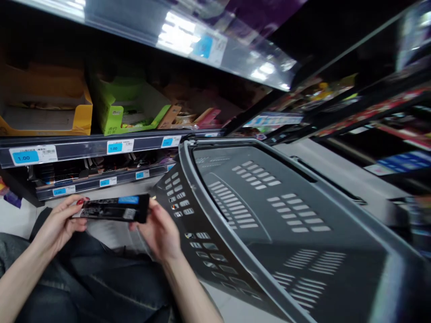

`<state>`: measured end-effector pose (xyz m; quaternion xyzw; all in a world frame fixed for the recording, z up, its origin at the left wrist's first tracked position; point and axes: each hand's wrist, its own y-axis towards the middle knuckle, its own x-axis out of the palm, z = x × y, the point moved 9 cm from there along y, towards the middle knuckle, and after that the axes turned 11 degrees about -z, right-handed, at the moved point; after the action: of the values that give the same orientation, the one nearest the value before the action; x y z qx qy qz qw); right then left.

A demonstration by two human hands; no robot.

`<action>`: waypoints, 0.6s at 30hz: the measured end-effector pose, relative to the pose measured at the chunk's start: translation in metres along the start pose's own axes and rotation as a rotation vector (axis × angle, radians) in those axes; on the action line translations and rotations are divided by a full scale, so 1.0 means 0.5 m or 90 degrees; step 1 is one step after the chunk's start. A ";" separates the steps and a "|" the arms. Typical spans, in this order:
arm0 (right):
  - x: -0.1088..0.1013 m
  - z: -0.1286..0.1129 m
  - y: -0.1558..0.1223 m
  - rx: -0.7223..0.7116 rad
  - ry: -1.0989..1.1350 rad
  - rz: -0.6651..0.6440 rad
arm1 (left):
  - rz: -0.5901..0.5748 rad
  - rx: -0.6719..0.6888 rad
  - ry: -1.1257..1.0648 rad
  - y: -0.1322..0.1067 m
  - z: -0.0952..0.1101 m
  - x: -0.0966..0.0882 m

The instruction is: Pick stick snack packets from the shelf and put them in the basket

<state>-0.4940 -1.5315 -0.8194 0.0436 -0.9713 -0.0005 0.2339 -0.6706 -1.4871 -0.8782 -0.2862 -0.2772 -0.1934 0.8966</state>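
Observation:
A flat black package [112,208] with a blue patch and white label is held level between both hands, low in front of the shelves. My left hand [59,224] grips its left end, fingertips with red nails on top. My right hand [160,231] grips the right end from beneath and behind. A large dark grey plastic basket [269,215] with slotted walls stands right beside my right hand, tilted toward me and showing nothing inside.
Store shelves [90,146] with blue 1.00 price tags run along the left. A yellow display box [47,101] and a green one [126,105] sit on the upper shelf. Dark packages fill the lower shelf [87,168]. More shelves stretch away at right. My jeans [94,282] show below.

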 end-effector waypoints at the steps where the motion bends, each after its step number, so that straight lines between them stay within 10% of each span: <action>1: 0.016 0.013 0.006 0.000 -0.028 -0.029 | -0.006 -0.039 -0.039 0.003 -0.030 0.006; 8: 0.093 -0.008 -0.017 -0.002 -0.484 -0.055 | -0.189 -0.183 0.049 -0.010 -0.171 0.092; 15: -0.001 -0.433 -0.201 -0.195 -0.469 0.257 | -0.267 -0.068 0.592 -0.009 -0.120 0.098; 18: -0.113 -0.480 -0.142 0.037 -0.697 0.284 | -0.295 -0.058 0.637 -0.015 -0.109 0.102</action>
<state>-0.3289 -1.5930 -0.6328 -0.1622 -0.9360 0.0528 -0.3079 -0.6143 -1.5362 -0.8813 -0.1294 0.1354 -0.5100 0.8395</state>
